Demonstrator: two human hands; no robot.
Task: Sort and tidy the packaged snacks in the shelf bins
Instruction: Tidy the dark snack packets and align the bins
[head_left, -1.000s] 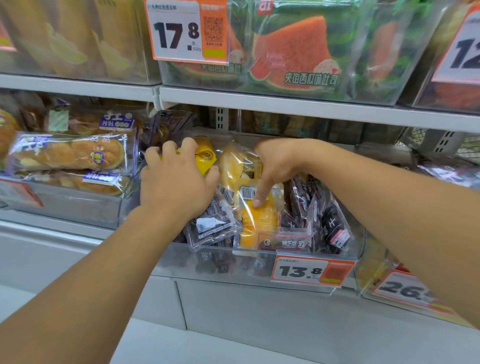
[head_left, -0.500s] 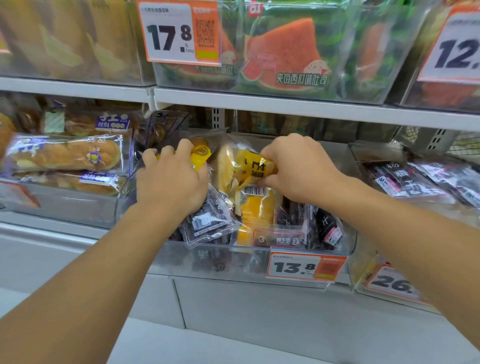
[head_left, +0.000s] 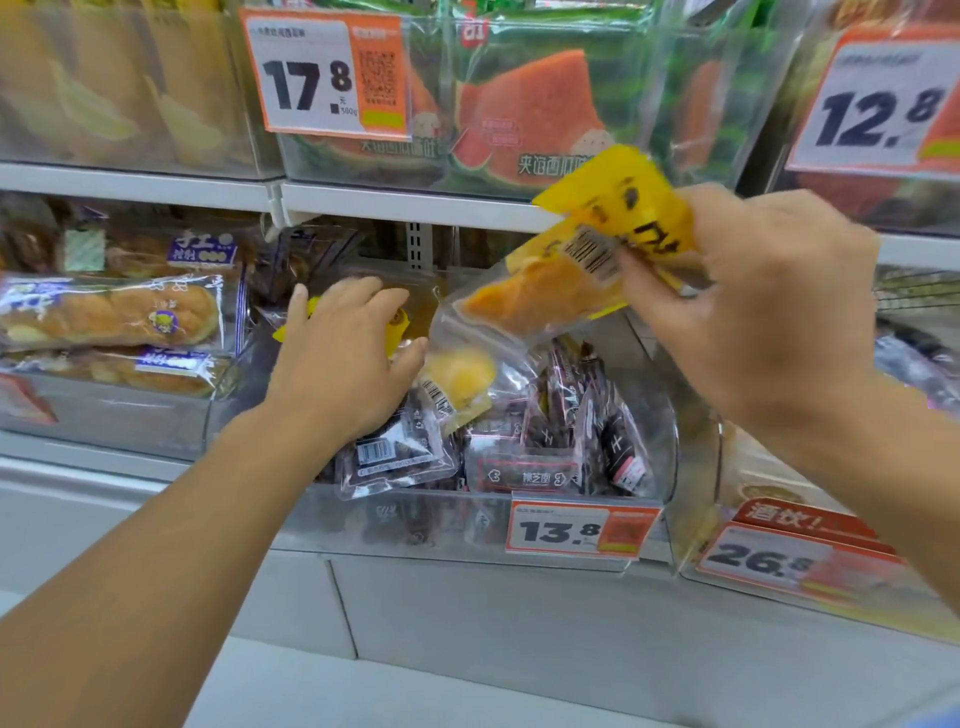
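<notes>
shelving: pale grey metal shelf boards before me, perforated grey upright post behind | base: plain grey kick panel | floor: light grey floor under me | light: bright, even

Bright even store light, motion blur, wide-angle bending at edges

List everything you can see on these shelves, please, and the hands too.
Yellow pack: one, yellow and clear, lifted above the middle bin.
Second yellow pack: one, in the middle bin.
Dark packs: several, purple-black, middle bin.
Bread packs: at least three, brown in clear wrap, left bin.
Watermelon packs: several, green and red, upper shelf.
Price tags: four, orange and white, bin fronts.
Left hand: open, over the middle bin.
Right hand: pinching the yellow pack.
</notes>
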